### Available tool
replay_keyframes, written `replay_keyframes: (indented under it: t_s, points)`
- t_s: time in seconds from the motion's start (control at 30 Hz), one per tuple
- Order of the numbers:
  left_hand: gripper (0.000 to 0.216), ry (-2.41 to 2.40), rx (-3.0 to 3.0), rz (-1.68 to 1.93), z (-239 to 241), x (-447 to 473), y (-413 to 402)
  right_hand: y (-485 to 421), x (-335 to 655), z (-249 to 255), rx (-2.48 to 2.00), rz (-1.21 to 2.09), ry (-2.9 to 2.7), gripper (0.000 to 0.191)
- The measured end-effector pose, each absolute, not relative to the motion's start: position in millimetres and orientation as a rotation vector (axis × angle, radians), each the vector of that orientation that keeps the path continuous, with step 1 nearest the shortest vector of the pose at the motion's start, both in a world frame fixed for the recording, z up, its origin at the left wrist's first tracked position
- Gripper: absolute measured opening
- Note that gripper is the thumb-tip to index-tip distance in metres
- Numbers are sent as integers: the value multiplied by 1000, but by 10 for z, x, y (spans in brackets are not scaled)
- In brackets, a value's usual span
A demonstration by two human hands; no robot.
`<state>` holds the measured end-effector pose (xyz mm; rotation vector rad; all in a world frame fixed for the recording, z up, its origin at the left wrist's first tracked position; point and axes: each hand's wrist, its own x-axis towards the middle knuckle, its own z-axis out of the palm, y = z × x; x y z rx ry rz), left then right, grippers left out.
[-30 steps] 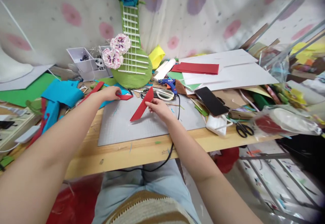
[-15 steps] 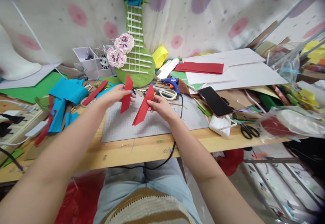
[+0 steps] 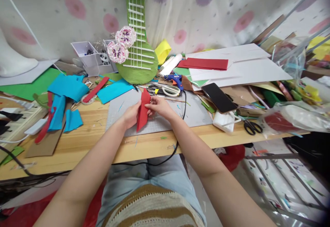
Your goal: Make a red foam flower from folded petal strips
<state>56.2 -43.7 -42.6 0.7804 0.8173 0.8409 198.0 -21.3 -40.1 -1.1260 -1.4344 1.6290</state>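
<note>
Both hands meet over the grey cutting mat (image 3: 165,122) at the table's front. My left hand (image 3: 132,114) and my right hand (image 3: 159,106) pinch red paper pieces (image 3: 142,111) held together upright between them, so they look like one strip. Whether there are one or two layers I cannot tell. White-handled scissors (image 3: 170,90) and a blue glue gun (image 3: 175,80) lie just beyond the hands.
A green paper guitar (image 3: 138,53) with paper flowers leans on the wall. Blue paper scraps (image 3: 67,87), a red strip (image 3: 96,89), a phone (image 3: 218,97), black scissors (image 3: 250,126), white sheets with red paper (image 3: 206,64) and a white organiser box (image 3: 90,58) crowd the wooden table (image 3: 85,141).
My left hand picked up a second red piece from the left and brought it to the red piece in my right hand; both hands moved closer to me.
</note>
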Motion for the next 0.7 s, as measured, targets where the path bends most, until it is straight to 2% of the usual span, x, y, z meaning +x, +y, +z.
replay_keyframes:
  t_s: [0.1,0.2,0.4,0.57,0.7]
  points:
    - [11,798,809,849,-426,560,-455,-215,1972,-393,-1197,1612,-1428,16]
    - [22,824,833,858,-406,568,-464,-208,1963,-397,-1190,1577,-1427,19]
    - [36,944,843,854,-372,563,-435,-197,1949,-407,-1261,1304,-1332,31]
    - [30,914,939,756,-317,526,-448,-220,1988,-403,-1097,1498,-1443,23]
    - [24,1043,1159,594,-174,341,-402,-203,2035,-412,-1121,1475,-1378,27]
